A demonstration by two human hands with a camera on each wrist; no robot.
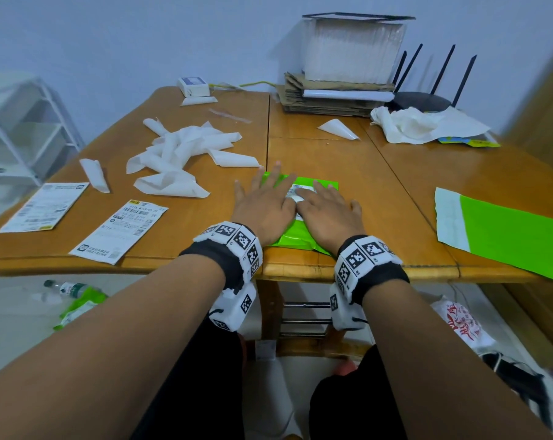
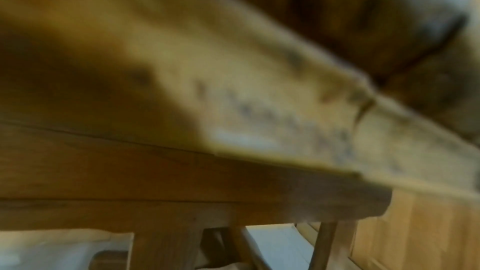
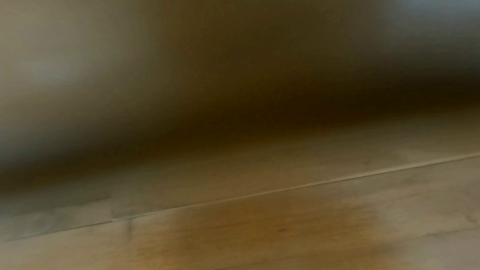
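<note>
A bright green mailer bag (image 1: 327,187) lies flat near the front edge of the wooden table (image 1: 380,192). A white shipping label (image 1: 295,189) sits on top of it, mostly covered. My left hand (image 1: 264,201) and my right hand (image 1: 327,209) lie side by side on the bag, palms down, fingers straight and spread, pressing it flat. Both wrist views are blurred and show only the table's wooden edge (image 2: 259,114) and wood grain (image 3: 259,223), no fingers.
A heap of white backing-paper strips (image 1: 179,154) lies at the left. Two printed shipping labels (image 1: 43,206) (image 1: 119,231) rest near the front left edge. Another green mailer (image 1: 516,236) overhangs the right edge. Cardboard, a white box (image 1: 353,52) and a router (image 1: 424,100) stand at the back.
</note>
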